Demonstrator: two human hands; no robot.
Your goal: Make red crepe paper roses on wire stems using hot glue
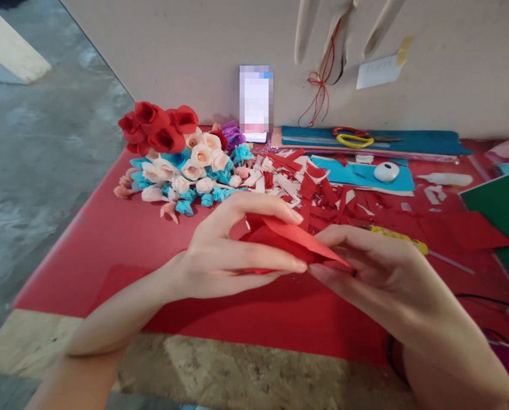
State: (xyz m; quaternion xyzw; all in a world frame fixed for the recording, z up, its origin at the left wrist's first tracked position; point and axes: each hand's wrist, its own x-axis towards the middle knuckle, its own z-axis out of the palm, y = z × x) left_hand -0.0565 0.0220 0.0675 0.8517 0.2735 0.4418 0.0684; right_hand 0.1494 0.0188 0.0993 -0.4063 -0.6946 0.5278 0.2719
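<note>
A folded piece of red paper (297, 238) is held up between both hands, over the front of the red tabletop. My left hand (233, 245) grips it from the left, with fingers above and below the layers. At its right end, my right hand (365, 262) pinches the paper between thumb and fingers. The layers gape a little toward the left. Part of the paper is hidden behind my fingers. Below the hands lies a larger flat red sheet (246, 319). Just beyond them are red and white paper scraps (297, 176).
Paper flowers in red (160, 128), cream (201, 156) and blue lie at the back left. A phone (255, 102) leans on the wall. Scissors (352, 138) rest on dark blue paper. To the right are a yellow glue gun (399, 238), a white bottle (448, 179) and a green board (502, 222).
</note>
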